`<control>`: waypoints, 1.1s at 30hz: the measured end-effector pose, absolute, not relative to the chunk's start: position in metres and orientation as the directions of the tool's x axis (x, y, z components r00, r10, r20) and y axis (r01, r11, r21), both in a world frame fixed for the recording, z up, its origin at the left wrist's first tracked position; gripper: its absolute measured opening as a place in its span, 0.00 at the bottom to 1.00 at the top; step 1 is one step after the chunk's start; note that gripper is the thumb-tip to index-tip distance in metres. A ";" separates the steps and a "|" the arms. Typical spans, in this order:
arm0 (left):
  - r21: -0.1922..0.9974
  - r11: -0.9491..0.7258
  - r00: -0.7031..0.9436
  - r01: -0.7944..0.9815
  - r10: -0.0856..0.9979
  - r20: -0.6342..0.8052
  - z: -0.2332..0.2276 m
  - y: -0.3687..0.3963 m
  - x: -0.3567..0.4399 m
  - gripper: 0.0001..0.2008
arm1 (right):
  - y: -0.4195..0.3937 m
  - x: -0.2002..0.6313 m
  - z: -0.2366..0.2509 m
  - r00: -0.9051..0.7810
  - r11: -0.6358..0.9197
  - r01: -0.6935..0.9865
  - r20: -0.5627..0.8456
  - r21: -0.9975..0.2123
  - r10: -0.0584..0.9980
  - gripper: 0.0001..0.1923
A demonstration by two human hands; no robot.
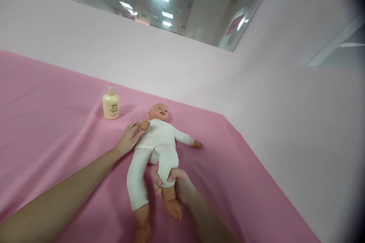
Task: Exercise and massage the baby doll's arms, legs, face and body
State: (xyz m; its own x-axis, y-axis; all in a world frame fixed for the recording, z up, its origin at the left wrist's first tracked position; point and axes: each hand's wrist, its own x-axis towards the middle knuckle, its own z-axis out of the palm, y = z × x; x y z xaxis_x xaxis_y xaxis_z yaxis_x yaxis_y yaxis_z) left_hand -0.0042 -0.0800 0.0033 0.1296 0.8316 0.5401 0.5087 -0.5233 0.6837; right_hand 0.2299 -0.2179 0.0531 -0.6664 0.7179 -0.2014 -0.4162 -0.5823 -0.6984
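The plastic baby doll in a white cloth suit [158, 140] lies on its back on the pink-covered worktop [57, 121], long axis running away from the right hand [173, 186], whose grip is clenched round the shin. The left hand [129, 136], fingers loose, touches the doll's wrist, beyond that grip.

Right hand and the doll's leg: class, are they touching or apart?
Touching. The head view shows the right hand wrapped around the doll at its lower leg, fingers pressed on the white sleeve there.

Single head view, tilted, looking forward-down over pink cloth [57, 121], near hands.
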 end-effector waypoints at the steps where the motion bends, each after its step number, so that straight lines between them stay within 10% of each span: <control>1: 0.683 -0.524 0.131 0.509 0.832 0.540 0.003 -0.080 -0.004 0.21 | -0.218 0.230 0.052 -0.667 -0.579 -0.421 -0.195 -0.698 0.720 0.19; 19: 0.677 -0.534 0.134 0.507 0.824 0.551 0.005 -0.082 -0.003 0.22 | -0.221 0.248 0.038 -0.793 -0.523 -0.471 0.081 -0.710 0.604 0.38; 24: 0.674 -0.536 0.135 0.509 0.823 0.552 0.002 -0.082 -0.002 0.22 | -0.214 0.246 0.050 -0.537 -0.492 -0.565 -0.158 -0.662 0.829 0.20; 33: 0.682 -0.541 0.137 0.491 0.822 0.553 0.003 -0.083 -0.003 0.22 | -0.209 0.246 0.052 -0.519 -0.528 -0.521 -0.242 -0.671 0.820 0.23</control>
State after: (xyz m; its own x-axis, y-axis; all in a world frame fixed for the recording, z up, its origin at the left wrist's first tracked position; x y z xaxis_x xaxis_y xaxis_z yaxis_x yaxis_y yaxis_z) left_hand -0.0030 -0.0827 0.0029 0.1366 0.8217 0.5533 0.4914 -0.5412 0.6824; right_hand 0.2456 -0.2086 0.0516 -0.5187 0.8200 -0.2421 -0.5207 -0.5275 -0.6712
